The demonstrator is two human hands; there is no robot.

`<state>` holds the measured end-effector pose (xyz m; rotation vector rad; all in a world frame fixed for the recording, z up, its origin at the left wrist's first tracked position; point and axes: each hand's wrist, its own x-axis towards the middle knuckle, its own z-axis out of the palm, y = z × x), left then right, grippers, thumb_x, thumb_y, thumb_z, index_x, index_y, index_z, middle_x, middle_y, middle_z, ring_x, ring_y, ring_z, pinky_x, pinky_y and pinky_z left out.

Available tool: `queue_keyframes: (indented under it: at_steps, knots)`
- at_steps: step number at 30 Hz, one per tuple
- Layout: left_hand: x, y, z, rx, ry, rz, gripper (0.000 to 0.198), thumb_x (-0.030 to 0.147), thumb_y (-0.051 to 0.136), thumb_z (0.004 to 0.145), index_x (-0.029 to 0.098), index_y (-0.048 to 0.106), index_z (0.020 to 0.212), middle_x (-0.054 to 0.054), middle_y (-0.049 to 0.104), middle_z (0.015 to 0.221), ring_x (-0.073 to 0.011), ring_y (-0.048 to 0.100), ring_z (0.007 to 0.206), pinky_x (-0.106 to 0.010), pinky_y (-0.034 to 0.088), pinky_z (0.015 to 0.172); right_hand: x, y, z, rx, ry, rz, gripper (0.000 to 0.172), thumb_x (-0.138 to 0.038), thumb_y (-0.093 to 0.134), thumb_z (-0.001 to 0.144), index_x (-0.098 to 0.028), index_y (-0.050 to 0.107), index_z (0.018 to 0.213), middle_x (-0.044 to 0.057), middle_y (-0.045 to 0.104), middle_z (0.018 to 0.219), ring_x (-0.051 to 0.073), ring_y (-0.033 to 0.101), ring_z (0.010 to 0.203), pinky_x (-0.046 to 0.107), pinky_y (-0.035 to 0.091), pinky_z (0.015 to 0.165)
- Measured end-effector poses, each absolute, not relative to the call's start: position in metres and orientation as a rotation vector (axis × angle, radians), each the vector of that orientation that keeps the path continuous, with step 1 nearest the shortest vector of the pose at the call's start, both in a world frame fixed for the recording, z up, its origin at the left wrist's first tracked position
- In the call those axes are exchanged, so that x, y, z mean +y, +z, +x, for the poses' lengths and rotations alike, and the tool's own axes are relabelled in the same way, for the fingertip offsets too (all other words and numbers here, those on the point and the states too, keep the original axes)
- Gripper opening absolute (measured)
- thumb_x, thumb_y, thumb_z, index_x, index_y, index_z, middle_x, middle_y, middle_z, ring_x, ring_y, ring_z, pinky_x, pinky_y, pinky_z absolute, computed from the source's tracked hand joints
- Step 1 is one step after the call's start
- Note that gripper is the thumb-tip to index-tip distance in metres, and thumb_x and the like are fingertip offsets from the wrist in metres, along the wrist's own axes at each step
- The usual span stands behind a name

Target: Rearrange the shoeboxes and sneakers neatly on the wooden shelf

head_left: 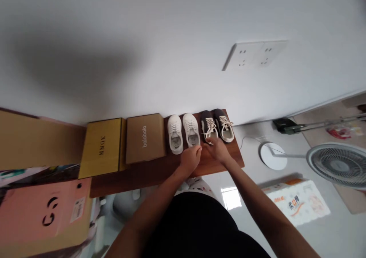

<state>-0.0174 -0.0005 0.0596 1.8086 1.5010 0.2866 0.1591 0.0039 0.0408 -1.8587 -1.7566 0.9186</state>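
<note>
A pair of white lace-up sneakers (175, 133) stands side by side on a reddish-brown wooden shelf top (211, 162). To their right is a pair of dark sneakers (223, 124) with cream laces. My left hand (190, 160) is closed at the heel of the right-hand white shoe. Close beside it, my right hand (217, 150) has its fingers bent together at the heel of the left-hand dark shoe, covering part of it. What either hand holds, if anything, is hidden.
Left of the shoes stand a brown shoebox (145, 139) and a yellow box (100, 149). A pink box (45, 216) lies lower left. On the floor at right are a fan (339, 165), its round base (273, 155) and a white package (300, 202). A wall (171, 59) with sockets rises behind.
</note>
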Motion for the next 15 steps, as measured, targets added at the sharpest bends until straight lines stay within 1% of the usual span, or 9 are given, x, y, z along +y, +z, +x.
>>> queue_keyframes:
  at_steps: [2, 3, 5, 7, 8, 10, 12, 15]
  knots:
    - [-0.029, 0.046, -0.075, 1.597, 0.426, 1.399, 0.030, 0.041, 0.053, 0.094, 0.019, 0.066, 0.077, -0.005, 0.069, 0.075, -0.0190, 0.066, 0.077, -0.029, 0.048, 0.076, -0.026, 0.027, 0.113, -1.449, 1.286, -1.790, 0.025, -0.037, 0.064, 0.085, -0.021, 0.070, 0.104, 0.007, 0.072, 0.097, 0.023, 0.065, 0.093, 0.037, 0.049, 0.091]
    - [-0.042, 0.038, -0.108, 1.646, 0.529, 1.124, 0.034, 0.046, 0.055, 0.092, 0.018, 0.064, 0.075, -0.004, 0.066, 0.070, -0.0178, 0.065, 0.071, -0.029, 0.048, 0.072, -0.041, 0.018, 0.088, -1.281, 1.477, -1.773, 0.025, -0.039, 0.066, 0.084, -0.022, 0.070, 0.101, 0.005, 0.072, 0.094, 0.021, 0.066, 0.089, 0.037, 0.050, 0.089]
    - [-0.059, 0.023, -0.178, 1.724, 0.830, 0.508, 0.032, 0.049, 0.057, 0.090, 0.019, 0.062, 0.081, -0.002, 0.063, 0.072, -0.0148, 0.062, 0.066, -0.027, 0.050, 0.068, -0.065, 0.001, 0.036, -0.947, 1.866, -1.734, 0.029, -0.044, 0.072, 0.079, -0.020, 0.069, 0.095, 0.004, 0.071, 0.085, 0.020, 0.066, 0.081, 0.037, 0.053, 0.083]
    - [-0.064, 0.013, -0.252, 1.798, 1.112, -0.019, 0.025, 0.044, 0.054, 0.094, 0.020, 0.058, 0.085, -0.001, 0.059, 0.076, -0.0114, 0.061, 0.067, -0.025, 0.050, 0.068, -0.073, -0.012, -0.014, -0.579, 2.086, -1.664, 0.036, -0.048, 0.076, 0.075, -0.019, 0.068, 0.095, 0.006, 0.071, 0.089, 0.019, 0.066, 0.081, 0.036, 0.054, 0.081]
    - [-0.063, 0.010, -0.286, 1.822, 1.235, -0.182, 0.023, 0.043, 0.052, 0.096, 0.022, 0.057, 0.087, 0.000, 0.058, 0.079, -0.0101, 0.060, 0.068, -0.023, 0.051, 0.069, -0.070, -0.016, -0.038, -0.396, 2.129, -1.622, 0.039, -0.049, 0.078, 0.073, -0.019, 0.067, 0.095, 0.007, 0.070, 0.093, 0.019, 0.067, 0.084, 0.034, 0.054, 0.081]
    - [-0.056, 0.008, -0.344, 1.832, 1.370, -0.360, 0.020, 0.043, 0.051, 0.096, 0.024, 0.057, 0.091, 0.001, 0.056, 0.082, -0.0091, 0.059, 0.069, -0.022, 0.051, 0.069, -0.053, -0.021, -0.081, -0.092, 2.076, -1.537, 0.043, -0.051, 0.079, 0.072, -0.021, 0.065, 0.098, 0.008, 0.068, 0.099, 0.019, 0.067, 0.091, 0.032, 0.055, 0.081]
    - [-0.046, 0.010, -0.382, 1.792, 1.384, -0.385, 0.016, 0.041, 0.054, 0.095, 0.025, 0.057, 0.094, 0.001, 0.057, 0.083, -0.0092, 0.059, 0.068, -0.023, 0.053, 0.068, -0.032, -0.022, -0.117, 0.064, 1.953, -1.445, 0.044, -0.051, 0.077, 0.073, -0.023, 0.063, 0.103, 0.006, 0.068, 0.101, 0.018, 0.067, 0.093, 0.030, 0.056, 0.080]
    - [-0.038, 0.017, -0.406, 1.784, 1.310, -0.234, 0.013, 0.036, 0.054, 0.092, 0.025, 0.055, 0.098, 0.000, 0.060, 0.087, -0.0113, 0.061, 0.072, -0.025, 0.054, 0.067, -0.014, -0.016, -0.156, 0.066, 1.740, -1.372, 0.041, -0.049, 0.072, 0.076, -0.022, 0.061, 0.106, 0.005, 0.069, 0.104, 0.018, 0.067, 0.093, 0.028, 0.057, 0.077]
